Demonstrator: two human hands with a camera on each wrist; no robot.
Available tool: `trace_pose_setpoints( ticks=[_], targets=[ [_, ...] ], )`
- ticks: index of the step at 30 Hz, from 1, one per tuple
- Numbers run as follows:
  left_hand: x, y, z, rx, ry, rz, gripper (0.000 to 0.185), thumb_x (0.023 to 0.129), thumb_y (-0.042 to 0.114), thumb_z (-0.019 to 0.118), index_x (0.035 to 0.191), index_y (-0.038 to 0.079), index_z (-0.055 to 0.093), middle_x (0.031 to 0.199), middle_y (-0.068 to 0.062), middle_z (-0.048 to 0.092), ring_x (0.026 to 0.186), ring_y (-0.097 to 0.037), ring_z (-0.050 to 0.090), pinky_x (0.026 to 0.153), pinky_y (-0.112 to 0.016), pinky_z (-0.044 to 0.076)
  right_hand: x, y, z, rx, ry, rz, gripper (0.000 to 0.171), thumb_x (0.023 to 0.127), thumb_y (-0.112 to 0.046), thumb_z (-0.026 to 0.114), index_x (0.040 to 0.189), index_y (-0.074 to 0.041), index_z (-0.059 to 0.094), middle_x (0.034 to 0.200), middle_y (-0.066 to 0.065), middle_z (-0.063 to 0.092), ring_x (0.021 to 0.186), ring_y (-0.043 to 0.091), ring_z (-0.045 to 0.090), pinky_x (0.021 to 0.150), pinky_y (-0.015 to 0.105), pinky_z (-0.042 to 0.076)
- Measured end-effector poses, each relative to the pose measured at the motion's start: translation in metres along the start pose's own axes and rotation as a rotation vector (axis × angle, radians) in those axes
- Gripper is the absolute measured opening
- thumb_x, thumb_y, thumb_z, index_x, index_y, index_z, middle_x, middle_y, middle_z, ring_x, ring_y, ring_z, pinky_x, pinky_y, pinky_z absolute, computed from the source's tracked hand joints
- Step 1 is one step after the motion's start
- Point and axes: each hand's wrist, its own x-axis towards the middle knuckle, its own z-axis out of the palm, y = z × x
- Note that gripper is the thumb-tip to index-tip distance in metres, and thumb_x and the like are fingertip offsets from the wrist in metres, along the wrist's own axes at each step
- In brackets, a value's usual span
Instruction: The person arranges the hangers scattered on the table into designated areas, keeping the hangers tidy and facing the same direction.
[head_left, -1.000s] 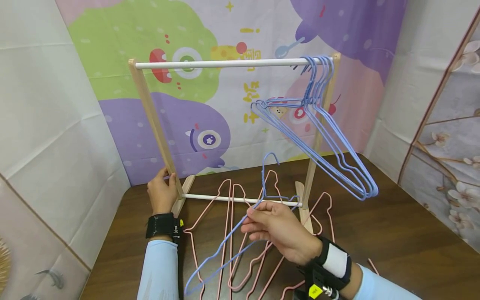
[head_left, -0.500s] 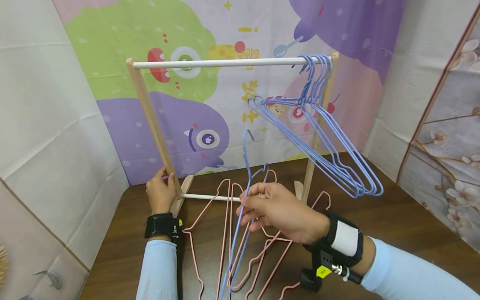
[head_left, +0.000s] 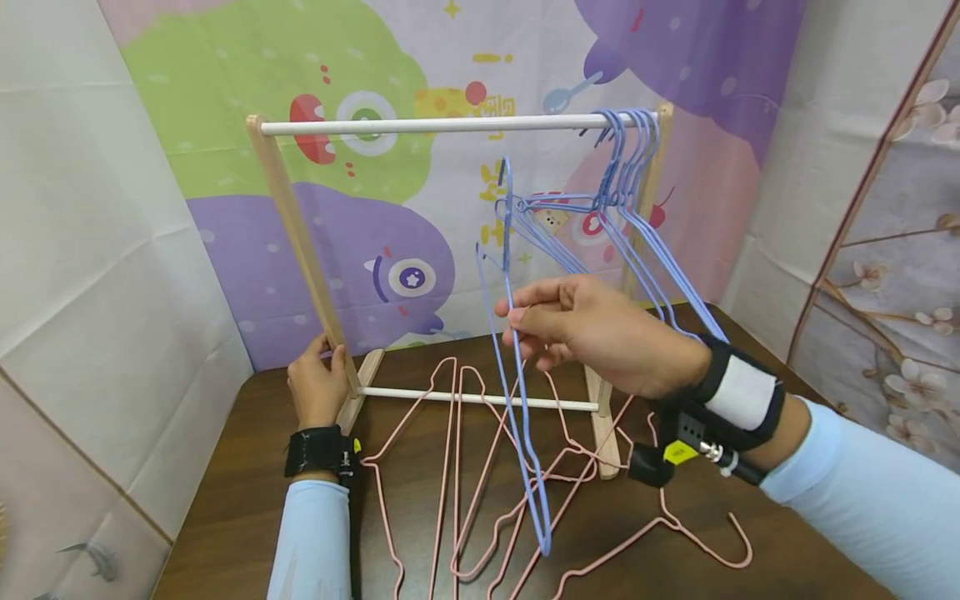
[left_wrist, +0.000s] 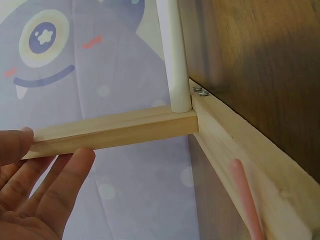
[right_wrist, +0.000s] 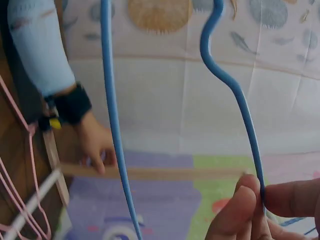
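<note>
Between thumb and fingers my right hand (head_left: 592, 333) pinches a blue wire hanger (head_left: 525, 400). Its hook points up, a little below the white top rail (head_left: 420, 126) and apart from it. The right wrist view shows the same hanger wire (right_wrist: 245, 115) in the fingertips. My left hand (head_left: 318, 383) grips the rack's left wooden post (head_left: 296, 242) low down; in the left wrist view, thumb and fingers lie on either side of that post (left_wrist: 115, 131). Several blue hangers (head_left: 626, 167) hang at the rail's right end, their lower parts partly hidden behind my right hand.
Several pink hangers (head_left: 450, 467) lie overlapping on the brown table (head_left: 225, 508) in front of and under the rack. A white lower rail (head_left: 420, 393) joins the posts. A cartoon cloth (head_left: 360, 50) hangs behind; pale panels stand at both sides.
My right hand has risen with the blue hanger and turned it from slanting to nearly edge-on, hook higher. The left hand stays on the post.
</note>
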Motion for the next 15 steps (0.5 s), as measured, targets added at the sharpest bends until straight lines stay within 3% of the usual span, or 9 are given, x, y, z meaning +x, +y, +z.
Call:
trace_pose_setpoints(
  ticks=[9, 15],
  targets=[
    [-0.001, 0.002, 0.001, -0.009, -0.004, 0.004, 0.030, 0.099, 0.013, 0.068, 0.126, 0.000, 0.069, 0.115, -0.020, 0.073, 0.111, -0.047, 0.066, 0.096, -0.062, 0.048, 0.005, -0.027, -0.036, -0.192, 0.123, -0.092, 0.024, 0.104, -0.009, 0.058, 0.123, 0.006, 0.060, 0.095, 0.007, 0.073, 0.083, 0.015, 0.066, 0.074, 0.031, 0.058],
    [-0.002, 0.002, -0.001, -0.002, 0.004, 0.004, 0.030, 0.099, 0.012, 0.068, 0.126, 0.000, 0.069, 0.115, -0.020, 0.073, 0.109, -0.047, 0.067, 0.096, -0.062, 0.047, 0.009, -0.029, -0.054, -0.234, 0.176, -0.067, 0.021, 0.105, -0.009, 0.057, 0.121, 0.005, 0.062, 0.098, 0.010, 0.071, 0.084, 0.017, 0.064, 0.072, 0.031, 0.057]
  ],
)
